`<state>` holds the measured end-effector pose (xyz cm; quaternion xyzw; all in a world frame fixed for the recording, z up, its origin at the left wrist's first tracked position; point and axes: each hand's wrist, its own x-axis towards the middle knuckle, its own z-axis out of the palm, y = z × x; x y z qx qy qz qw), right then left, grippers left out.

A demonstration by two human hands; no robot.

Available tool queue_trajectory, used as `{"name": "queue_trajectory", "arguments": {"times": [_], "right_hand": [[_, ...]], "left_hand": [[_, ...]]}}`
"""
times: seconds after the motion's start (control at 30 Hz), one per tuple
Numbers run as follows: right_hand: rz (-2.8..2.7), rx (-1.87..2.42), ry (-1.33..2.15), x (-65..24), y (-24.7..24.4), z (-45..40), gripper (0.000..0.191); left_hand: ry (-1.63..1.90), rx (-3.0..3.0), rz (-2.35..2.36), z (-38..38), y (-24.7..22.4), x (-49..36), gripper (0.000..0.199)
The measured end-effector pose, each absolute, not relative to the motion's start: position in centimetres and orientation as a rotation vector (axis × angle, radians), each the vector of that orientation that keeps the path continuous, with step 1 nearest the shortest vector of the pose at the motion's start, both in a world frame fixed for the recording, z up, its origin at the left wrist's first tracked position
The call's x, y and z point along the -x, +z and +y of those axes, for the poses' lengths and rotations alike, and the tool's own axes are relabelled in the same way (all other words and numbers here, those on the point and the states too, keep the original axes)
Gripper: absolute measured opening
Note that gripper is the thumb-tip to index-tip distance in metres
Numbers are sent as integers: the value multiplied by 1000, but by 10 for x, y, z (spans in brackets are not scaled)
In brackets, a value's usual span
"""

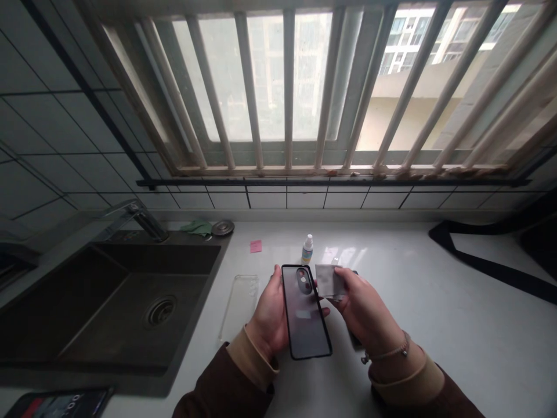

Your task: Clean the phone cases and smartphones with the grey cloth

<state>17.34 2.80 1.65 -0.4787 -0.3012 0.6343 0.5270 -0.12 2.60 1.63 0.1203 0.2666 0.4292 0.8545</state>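
While our left hand (270, 310) holds the black-framed smartphone (304, 331) with its glossy back and camera bump facing up, the phone sits above the surface (435, 290), to the right of the sink (130, 302). The left fingers (325, 312) curl closed around the phone's edge. Our right hand (365, 307) pinches a grey wipe (329, 282) over the phone's upper corner, its fingers (343, 276) shut on the wipe.

Farther right of the sink, a clear phone case (238, 307) lies flat, with a small dropper bottle (307, 249) upright behind it. A loosened grip could drop the slick phone, and grit on the wipe could scratch it.
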Motion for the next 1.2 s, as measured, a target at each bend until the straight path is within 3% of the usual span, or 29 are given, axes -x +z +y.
{"name": "queue_trajectory", "arguments": {"times": [0.23,0.4,0.5,0.9,1.2], "right_hand": [[-717,1068,1419,-179,10,34,36],[-1262,1382,713,-185,9,29,38],[-1677,1269,349,-177,6,22,37],[-2043,1111,227,-146,-10,9,54],[-2037,1017,197,-145,-14,12,52]], "left_hand": [[946,-276,686,25,14,0,67],[879,-343,691,21,10,-4,70],[852,-355,632,17,6,-9,64],[1088,-282,602,16,1,-19,46],[1044,-178,604,14,7,-18,52]]}}
